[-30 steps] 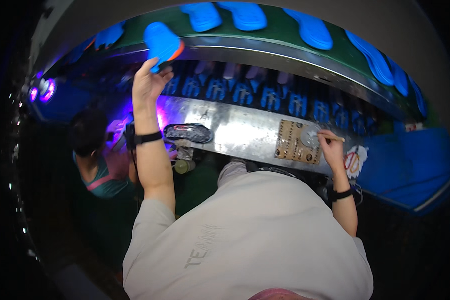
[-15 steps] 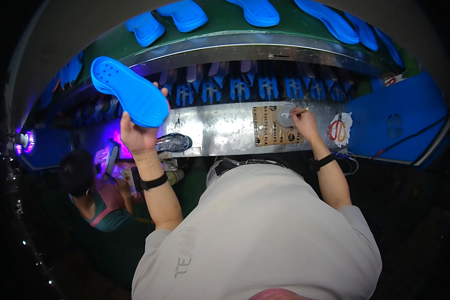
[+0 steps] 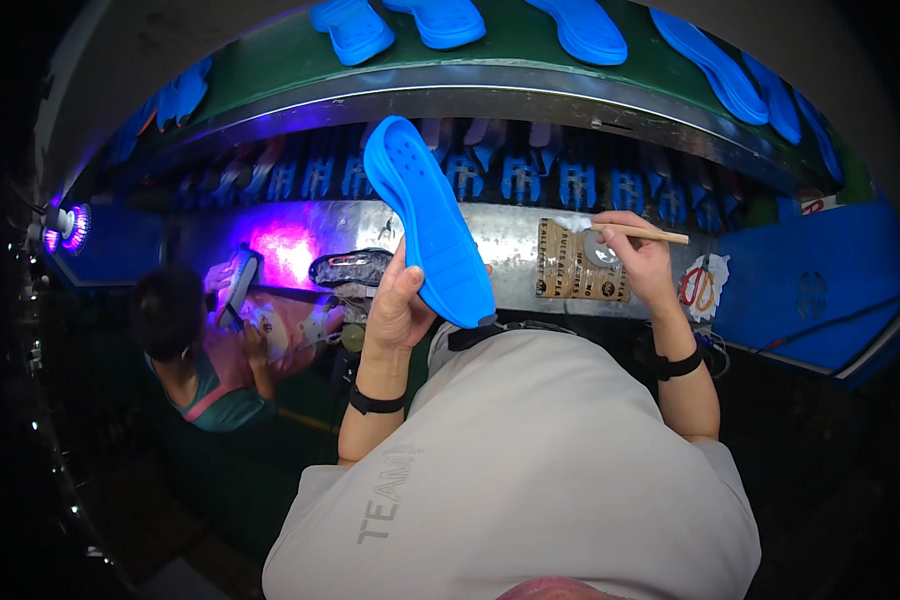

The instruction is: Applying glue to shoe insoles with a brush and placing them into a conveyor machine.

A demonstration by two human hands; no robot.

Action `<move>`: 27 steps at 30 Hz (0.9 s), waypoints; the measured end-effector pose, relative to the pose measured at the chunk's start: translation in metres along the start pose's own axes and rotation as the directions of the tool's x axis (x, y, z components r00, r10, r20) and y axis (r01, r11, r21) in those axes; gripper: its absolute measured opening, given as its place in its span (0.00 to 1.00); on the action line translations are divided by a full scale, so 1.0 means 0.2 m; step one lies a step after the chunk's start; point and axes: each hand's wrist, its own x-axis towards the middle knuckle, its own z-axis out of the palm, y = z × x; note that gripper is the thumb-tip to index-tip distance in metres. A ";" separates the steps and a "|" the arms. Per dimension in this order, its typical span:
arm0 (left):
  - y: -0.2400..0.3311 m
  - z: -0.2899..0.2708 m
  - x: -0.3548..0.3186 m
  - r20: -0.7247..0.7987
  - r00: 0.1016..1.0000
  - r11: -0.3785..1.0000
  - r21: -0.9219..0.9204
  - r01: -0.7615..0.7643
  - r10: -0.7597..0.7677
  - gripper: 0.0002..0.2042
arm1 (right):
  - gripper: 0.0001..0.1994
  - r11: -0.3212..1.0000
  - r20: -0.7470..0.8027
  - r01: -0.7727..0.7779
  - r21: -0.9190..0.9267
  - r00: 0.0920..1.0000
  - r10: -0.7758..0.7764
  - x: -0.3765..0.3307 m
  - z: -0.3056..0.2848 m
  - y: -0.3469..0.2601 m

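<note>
My left hand (image 3: 403, 303) is closed on the heel half of a blue shoe sole (image 3: 432, 225), held tilted above the bench with its toe end up and a cluster of small holes near the top. In my right hand (image 3: 638, 255) is a brush with a light wooden handle (image 3: 660, 236); its pale bristles (image 3: 572, 225) point left. Under the brush lies a brown printed cardboard sheet (image 3: 567, 270), with a small round translucent dish (image 3: 602, 252) on it, partly hidden by my hand. A dark shoe sole (image 3: 345, 268) rests on the metal bench (image 3: 505, 260) left of my left hand.
A green conveyor belt (image 3: 515, 60) bearing several blue soles (image 3: 578, 30) runs along the far side. Several soles stand in a lower rack (image 3: 520, 180). Scissors (image 3: 705, 285) lie at right beside a blue panel (image 3: 810, 290). At left a co-worker (image 3: 205, 350) holds a sole under purple light.
My left hand has brought the blue sole right and nearer to me, turning it more upright. The brush now shows in my right hand. Soles on the belt appear farther right as the view shifted.
</note>
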 end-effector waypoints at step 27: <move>0.00 0.20 -0.01 0.055 0.998 0.998 0.066 0.014 -0.018 0.47 | 0.06 0.867 0.234 0.486 -0.109 0.860 -0.453 0.01 0.20 -0.34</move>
